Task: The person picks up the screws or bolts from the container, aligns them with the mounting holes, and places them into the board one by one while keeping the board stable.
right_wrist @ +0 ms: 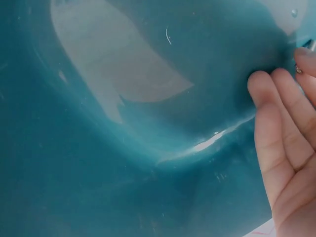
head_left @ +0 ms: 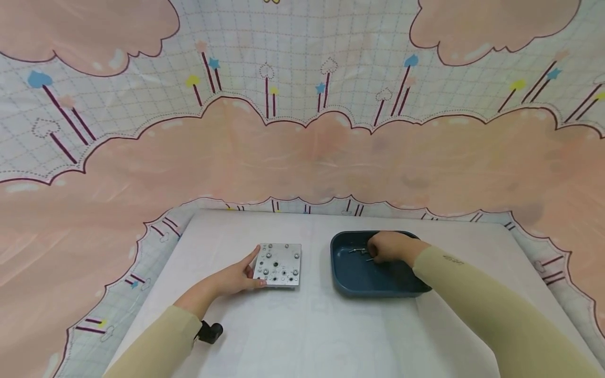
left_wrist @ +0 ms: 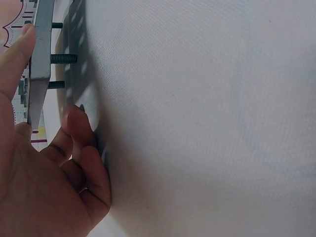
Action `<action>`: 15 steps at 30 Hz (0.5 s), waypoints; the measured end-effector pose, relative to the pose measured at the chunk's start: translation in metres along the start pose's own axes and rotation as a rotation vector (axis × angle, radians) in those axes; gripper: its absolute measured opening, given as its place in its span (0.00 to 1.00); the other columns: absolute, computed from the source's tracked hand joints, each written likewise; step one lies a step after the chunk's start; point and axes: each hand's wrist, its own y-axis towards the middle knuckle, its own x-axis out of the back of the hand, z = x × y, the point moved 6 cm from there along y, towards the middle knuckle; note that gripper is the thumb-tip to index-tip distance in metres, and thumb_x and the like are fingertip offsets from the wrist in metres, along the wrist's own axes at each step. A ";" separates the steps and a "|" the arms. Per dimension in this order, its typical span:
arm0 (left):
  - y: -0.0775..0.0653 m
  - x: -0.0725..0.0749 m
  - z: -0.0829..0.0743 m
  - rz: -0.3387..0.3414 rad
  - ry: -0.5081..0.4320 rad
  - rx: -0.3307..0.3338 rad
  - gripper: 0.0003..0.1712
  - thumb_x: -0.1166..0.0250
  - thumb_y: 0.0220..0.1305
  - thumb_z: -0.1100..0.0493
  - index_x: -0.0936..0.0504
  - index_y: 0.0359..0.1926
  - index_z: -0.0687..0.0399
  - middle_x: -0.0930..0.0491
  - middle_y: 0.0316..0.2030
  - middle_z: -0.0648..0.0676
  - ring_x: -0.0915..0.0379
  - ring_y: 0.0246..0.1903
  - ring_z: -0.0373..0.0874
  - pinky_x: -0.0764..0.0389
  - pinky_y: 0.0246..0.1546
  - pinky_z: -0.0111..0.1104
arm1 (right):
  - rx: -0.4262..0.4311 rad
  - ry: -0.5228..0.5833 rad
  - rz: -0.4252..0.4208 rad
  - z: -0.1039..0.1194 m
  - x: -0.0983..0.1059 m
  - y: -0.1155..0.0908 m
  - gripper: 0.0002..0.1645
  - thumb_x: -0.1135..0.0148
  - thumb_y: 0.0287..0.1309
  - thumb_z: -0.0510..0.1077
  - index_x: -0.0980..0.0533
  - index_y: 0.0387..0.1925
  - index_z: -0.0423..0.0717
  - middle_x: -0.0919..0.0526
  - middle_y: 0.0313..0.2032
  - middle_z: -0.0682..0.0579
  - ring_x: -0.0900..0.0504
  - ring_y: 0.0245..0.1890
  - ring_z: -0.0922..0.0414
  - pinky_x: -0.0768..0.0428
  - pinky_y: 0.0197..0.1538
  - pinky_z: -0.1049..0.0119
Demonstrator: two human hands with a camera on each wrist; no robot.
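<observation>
My left hand grips the left edge of a silver metal plate, thumb at the near corner and a finger at the far one. Holes and several screw heads dot its top face. Threaded screw ends jut from its underside in the left wrist view, above the white tabletop. Inside a dark blue tray, my right hand reaches down with curled fingers. Loose screws lie beside its fingertips. In the right wrist view a small metal screw shows at the fingertips, partly cut off by the frame edge.
A white cloth-covered table holds the plate at left and the tray at right. Behind it hangs a patterned curtain. A black wrist-camera piece sticks out by the left cuff.
</observation>
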 end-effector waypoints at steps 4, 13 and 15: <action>-0.001 0.000 0.000 -0.004 -0.019 0.005 0.65 0.25 0.54 0.40 0.60 0.80 0.40 0.31 0.34 0.54 0.36 0.31 0.45 0.34 0.32 0.37 | -0.015 0.064 0.002 -0.002 0.002 0.000 0.06 0.31 0.53 0.38 0.22 0.27 0.50 0.24 0.26 0.57 0.28 0.27 0.59 0.27 0.35 0.62; -0.004 0.001 -0.001 -0.001 -0.024 0.003 0.64 0.25 0.54 0.42 0.60 0.80 0.40 0.31 0.33 0.54 0.36 0.30 0.45 0.35 0.32 0.36 | -0.031 0.223 -0.003 -0.004 0.000 -0.001 0.04 0.34 0.56 0.36 0.20 0.32 0.46 0.23 0.29 0.55 0.26 0.29 0.58 0.26 0.36 0.62; -0.004 0.000 -0.001 0.000 -0.027 0.004 0.64 0.25 0.54 0.42 0.60 0.80 0.39 0.31 0.33 0.53 0.36 0.30 0.45 0.35 0.32 0.36 | -0.036 0.240 0.000 -0.004 -0.001 0.000 0.04 0.34 0.57 0.35 0.20 0.33 0.46 0.23 0.30 0.55 0.26 0.30 0.58 0.25 0.36 0.62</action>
